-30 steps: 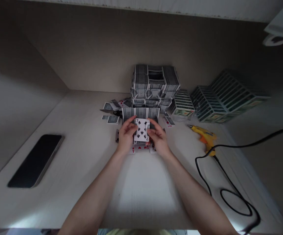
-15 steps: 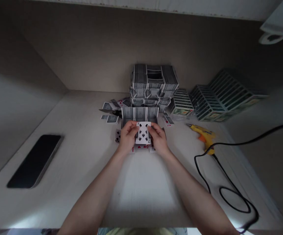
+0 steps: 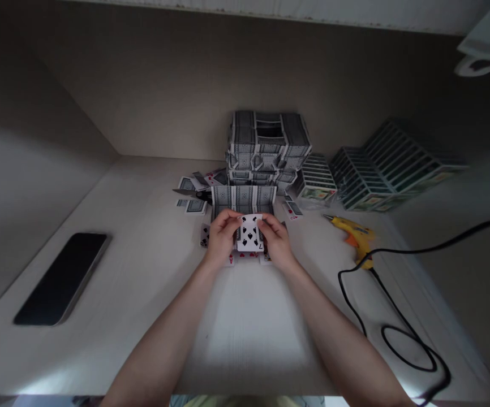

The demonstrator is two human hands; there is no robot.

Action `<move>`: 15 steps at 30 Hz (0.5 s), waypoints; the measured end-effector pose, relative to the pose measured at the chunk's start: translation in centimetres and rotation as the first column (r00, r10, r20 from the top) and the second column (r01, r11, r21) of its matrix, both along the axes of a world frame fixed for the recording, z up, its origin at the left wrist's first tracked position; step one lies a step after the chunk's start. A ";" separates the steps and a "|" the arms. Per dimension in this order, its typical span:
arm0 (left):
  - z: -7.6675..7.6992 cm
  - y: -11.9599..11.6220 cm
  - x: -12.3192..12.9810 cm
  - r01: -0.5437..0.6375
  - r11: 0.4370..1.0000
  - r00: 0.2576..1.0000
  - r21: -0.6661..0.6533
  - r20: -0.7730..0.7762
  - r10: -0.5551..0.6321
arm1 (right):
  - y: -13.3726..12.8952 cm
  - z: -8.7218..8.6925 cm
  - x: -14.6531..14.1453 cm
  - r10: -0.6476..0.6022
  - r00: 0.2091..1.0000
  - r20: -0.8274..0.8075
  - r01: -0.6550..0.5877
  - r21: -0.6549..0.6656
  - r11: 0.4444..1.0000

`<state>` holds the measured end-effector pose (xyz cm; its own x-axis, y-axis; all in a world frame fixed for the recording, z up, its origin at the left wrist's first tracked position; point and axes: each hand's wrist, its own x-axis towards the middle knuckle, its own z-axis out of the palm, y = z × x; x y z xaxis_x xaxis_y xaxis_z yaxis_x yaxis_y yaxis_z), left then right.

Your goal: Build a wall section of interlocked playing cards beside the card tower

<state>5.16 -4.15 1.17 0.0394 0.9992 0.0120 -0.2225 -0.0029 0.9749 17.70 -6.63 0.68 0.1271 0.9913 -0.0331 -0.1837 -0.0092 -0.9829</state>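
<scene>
Between my two hands is a playing card [image 3: 250,234], the seven of spades, face toward me. My left hand [image 3: 223,236] pinches its left edge between thumb and fingers. On the opposite edge my right hand [image 3: 275,237] grips it the same way. The card's top edge looks bent back. Just beyond my hands stands an open box shape of joined cards [image 3: 244,198], backs showing, its lower part hidden by my hands. Face-up cards [image 3: 247,257] lie beneath and around the held card. Farther back rises a box-like stack built from cards [image 3: 268,135].
Scissors [image 3: 192,194] rest on loose cards [image 3: 195,207] at the left of the box shape. A yellow glue gun [image 3: 357,237] lies to the right, its black cord [image 3: 410,333] looping forward. Several packs of cards [image 3: 368,175] stand behind it. A phone [image 3: 62,280] lies at left.
The top edge of the seven of spades has tipped back, hiding its upper corner number. Both hands keep hold and have barely moved.
</scene>
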 end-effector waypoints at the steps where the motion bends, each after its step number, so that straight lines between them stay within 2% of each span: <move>1: 0.0 0.0 0.0 -0.004 1.000 1.000 0.009 -0.006 0.004 | 0.0 0.0 0.0 -0.002 1.000 0.013 0.002 0.001 1.000; 9: 0.1 -0.2 0.0 -0.040 0.996 0.995 0.083 -0.091 0.048 | -0.2 -0.1 -0.4 -0.078 0.995 0.062 0.073 0.077 0.994; 15: -0.3 -0.2 0.0 -0.040 0.993 0.991 0.109 -0.126 0.054 | -0.1 -0.3 -0.4 -0.064 0.998 0.008 0.063 0.038 0.997</move>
